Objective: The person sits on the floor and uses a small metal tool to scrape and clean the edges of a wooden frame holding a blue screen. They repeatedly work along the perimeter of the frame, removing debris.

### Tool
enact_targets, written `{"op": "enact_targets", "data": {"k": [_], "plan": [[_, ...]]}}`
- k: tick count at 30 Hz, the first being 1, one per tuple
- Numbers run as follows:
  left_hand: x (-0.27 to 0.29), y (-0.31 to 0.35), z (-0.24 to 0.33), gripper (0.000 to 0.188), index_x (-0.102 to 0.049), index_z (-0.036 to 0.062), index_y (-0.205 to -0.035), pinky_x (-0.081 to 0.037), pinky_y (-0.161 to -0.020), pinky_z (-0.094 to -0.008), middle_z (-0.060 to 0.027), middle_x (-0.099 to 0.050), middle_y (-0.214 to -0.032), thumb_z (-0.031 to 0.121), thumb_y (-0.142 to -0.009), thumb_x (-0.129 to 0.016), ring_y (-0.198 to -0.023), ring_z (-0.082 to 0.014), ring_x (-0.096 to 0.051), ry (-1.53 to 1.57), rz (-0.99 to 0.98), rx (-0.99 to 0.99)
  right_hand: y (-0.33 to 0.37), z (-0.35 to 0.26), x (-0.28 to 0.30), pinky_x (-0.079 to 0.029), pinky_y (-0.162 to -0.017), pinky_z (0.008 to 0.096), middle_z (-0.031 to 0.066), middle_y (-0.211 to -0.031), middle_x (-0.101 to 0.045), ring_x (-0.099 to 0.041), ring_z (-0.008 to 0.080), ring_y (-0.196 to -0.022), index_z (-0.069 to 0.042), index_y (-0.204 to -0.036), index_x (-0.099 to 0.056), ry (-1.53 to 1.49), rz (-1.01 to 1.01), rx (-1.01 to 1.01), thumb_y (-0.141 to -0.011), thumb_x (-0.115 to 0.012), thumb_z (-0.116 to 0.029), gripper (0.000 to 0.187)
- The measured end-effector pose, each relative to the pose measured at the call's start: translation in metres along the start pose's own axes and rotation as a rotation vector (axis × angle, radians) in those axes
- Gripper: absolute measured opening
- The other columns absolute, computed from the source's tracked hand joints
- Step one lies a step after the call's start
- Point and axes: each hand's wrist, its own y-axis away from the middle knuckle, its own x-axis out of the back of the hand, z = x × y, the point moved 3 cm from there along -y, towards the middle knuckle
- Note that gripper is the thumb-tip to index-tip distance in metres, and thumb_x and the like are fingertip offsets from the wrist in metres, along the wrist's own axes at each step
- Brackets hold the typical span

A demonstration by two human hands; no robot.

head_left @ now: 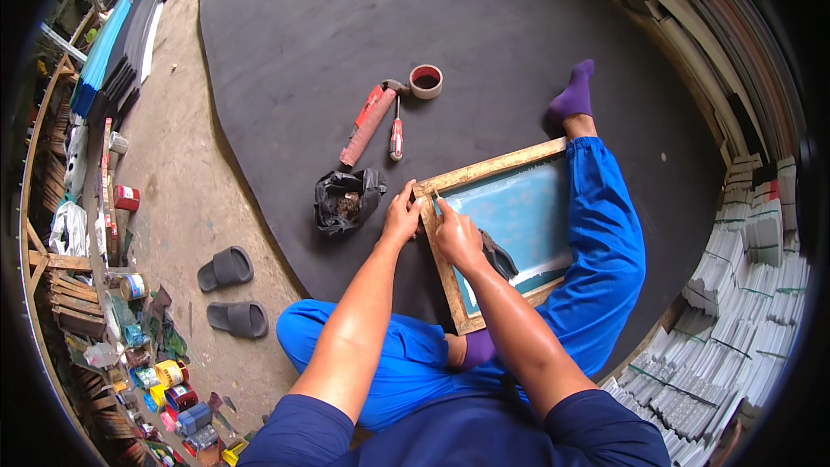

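A wooden frame (pixel 497 163) with a blue mesh panel (pixel 506 212) lies tilted between my legs. My left hand (pixel 401 218) grips its far-left corner, fingers against the outer edge. My right hand (pixel 458 238) is closed around a slim, greenish thing (pixel 439 197), its tip at the inner edge of the same corner; its exact kind is unclear. Partly hidden by my right hand, a dark-handled tool (pixel 500 257) rests on the panel. Left of my left hand sits an open black plastic bag (pixel 348 200) with small bits inside.
Beyond the bag on the black mat (pixel 285 43) lie a red-handled hammer (pixel 370 125), a screwdriver (pixel 397 138) and a tape roll (pixel 425 82). Dark slippers (pixel 226 269) are at left, near paint cans (pixel 170 373). Bundled paper stacks (pixel 726 329) line the right. My bent legs flank the frame.
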Motion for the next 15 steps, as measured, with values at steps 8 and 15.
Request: {"op": "enact_targets", "data": {"k": [8,15], "plan": [[-0.001,0.0,0.008,0.056,-0.046,0.0228,-0.154,-0.048,-0.035,-0.0291,-0.0027,-0.051,-0.086,0.016,-0.1,-0.062,-0.047,-0.0118,-0.057,0.056,-0.031,0.058,-0.002,-0.003,0.002,-0.053,-0.089,0.0575,0.0295,-0.104,-0.071,-0.068,0.0481,-0.1,-0.014,-0.142,-0.059,0.054,-0.017,-0.023,-0.101,-0.049,-0.021,0.042],[-0.003,0.002,-0.006,0.057,-0.046,0.0232,-0.154,-0.049,-0.036,-0.0294,-0.004,-0.052,-0.089,0.016,-0.1,-0.063,-0.048,-0.0124,-0.057,0.009,-0.012,0.01,0.005,-0.006,-0.001,-0.053,-0.089,0.0572,0.0293,-0.104,-0.071,-0.068,0.048,-0.101,-0.012,-0.142,-0.059,0.064,-0.029,-0.031,-0.101,-0.049,-0.02,0.043]]}}
